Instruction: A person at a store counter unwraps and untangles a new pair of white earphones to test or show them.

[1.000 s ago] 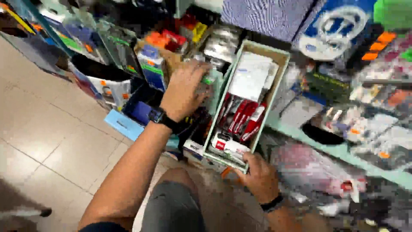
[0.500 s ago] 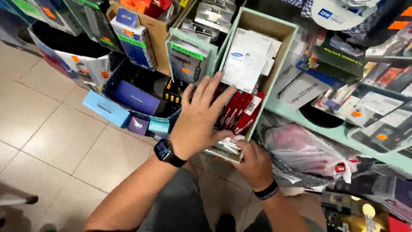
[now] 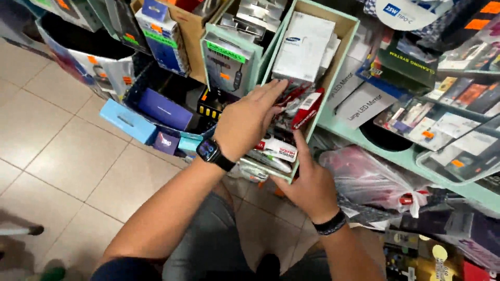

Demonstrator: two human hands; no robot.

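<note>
Left hand (image 3: 249, 120), fingers flat and gripping nothing, lay on the red-and-white packets (image 3: 291, 112) inside the long pale-green cardboard box (image 3: 348, 31), whose near end the right hand (image 3: 308, 182) clasped from below.

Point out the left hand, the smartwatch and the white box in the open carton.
left hand (image 3: 250, 117), head view, back of the hand.
smartwatch (image 3: 208, 151), head view, its dark screen.
white box (image 3: 302, 47), head view, its front face.
</note>
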